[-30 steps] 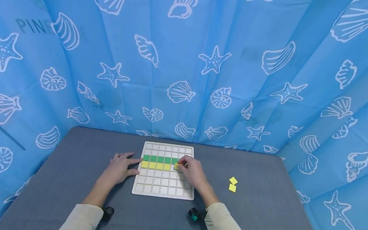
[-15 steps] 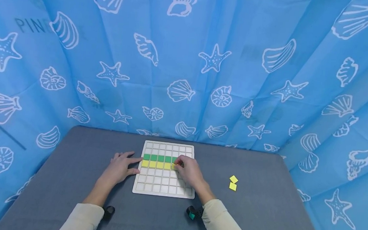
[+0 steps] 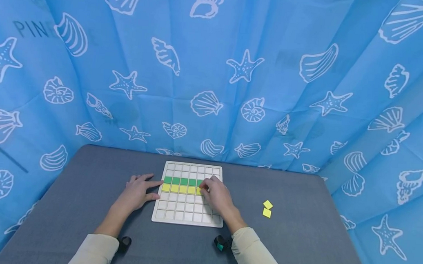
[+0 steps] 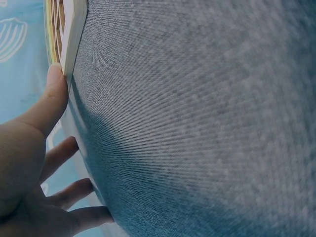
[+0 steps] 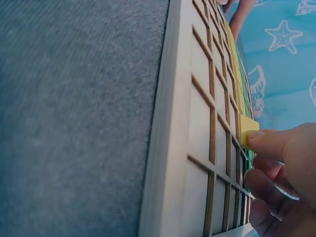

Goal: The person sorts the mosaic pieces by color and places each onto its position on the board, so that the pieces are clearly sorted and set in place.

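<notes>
A white grid board (image 3: pixel 170 215) lies on the table with a row of green tiles (image 3: pixel 175 181) and, just below it, a row of yellow tiles (image 3: pixel 174 188). My right hand (image 3: pixel 219 196) pinches a yellow square tile (image 5: pixel 249 126) at the right end of the yellow row. In the right wrist view the thumb presses on this tile, which stands tilted over its cell. My left hand (image 3: pixel 136 194) has its fingers spread at the board's left edge. The left wrist view shows its thumb (image 4: pixel 55 81) touching the board's rim (image 4: pixel 72 37).
Two loose yellow tiles (image 3: pixel 267 208) lie on the grey table (image 3: pixel 292 236) to the right of the board, corner to corner. A blue curtain (image 3: pixel 214 87) with white shell prints hangs behind the table and along its sides.
My right hand has moved slightly left with the yellow tile, bringing it up to the end of the yellow row. The left hand stays at the board's edge.
</notes>
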Action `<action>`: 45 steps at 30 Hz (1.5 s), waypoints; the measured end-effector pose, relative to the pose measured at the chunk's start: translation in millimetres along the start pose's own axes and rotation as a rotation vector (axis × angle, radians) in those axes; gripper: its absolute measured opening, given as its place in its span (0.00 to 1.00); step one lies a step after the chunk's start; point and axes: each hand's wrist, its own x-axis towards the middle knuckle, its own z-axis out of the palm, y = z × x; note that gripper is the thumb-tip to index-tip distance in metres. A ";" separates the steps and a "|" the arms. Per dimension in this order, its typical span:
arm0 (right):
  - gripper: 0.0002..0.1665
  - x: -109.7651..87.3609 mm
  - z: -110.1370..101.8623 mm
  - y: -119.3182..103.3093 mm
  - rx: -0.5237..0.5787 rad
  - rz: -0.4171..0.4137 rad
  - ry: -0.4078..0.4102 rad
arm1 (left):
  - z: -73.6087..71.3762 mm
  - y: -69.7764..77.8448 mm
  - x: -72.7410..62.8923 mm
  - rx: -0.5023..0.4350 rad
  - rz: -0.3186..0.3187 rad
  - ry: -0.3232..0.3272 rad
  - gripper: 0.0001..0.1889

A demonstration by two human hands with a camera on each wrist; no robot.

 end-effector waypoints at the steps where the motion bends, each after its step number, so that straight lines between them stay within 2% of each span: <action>1: 0.03 -0.3 -0.5 0.0 -0.003 -0.010 -0.001 | -0.2 0.0 0.1 0.000 0.001 0.003 0.31; 14: 0.15 -7.9 -9.8 -0.6 -0.041 -0.038 -0.115 | 0.0 -2.1 0.4 0.012 0.003 -0.005 0.31; 19: 0.18 -10.4 -11.7 0.7 -0.060 -0.063 -0.049 | 0.5 -1.2 -1.1 0.009 0.006 -0.004 0.31; 22: 0.24 -11.3 -13.9 0.4 -0.074 -0.052 0.002 | -0.2 -0.4 -1.3 0.013 0.012 0.004 0.31; 26: 0.33 -12.0 -17.6 1.3 -0.147 -0.031 0.032 | -1.0 -0.1 -1.4 0.021 0.012 -0.003 0.31; 31: 0.40 -12.7 -23.5 6.2 -0.235 -0.033 0.068 | 0.2 -0.9 -1.5 0.016 0.008 -0.006 0.31; 35: 0.42 -14.0 -29.0 10.3 -0.267 -0.035 0.065 | 2.4 -2.4 -1.8 0.008 0.002 0.002 0.31; 45: 0.47 -18.2 -33.6 29.0 -0.249 0.006 0.002 | 1.8 -2.2 -1.0 0.009 -0.003 0.004 0.31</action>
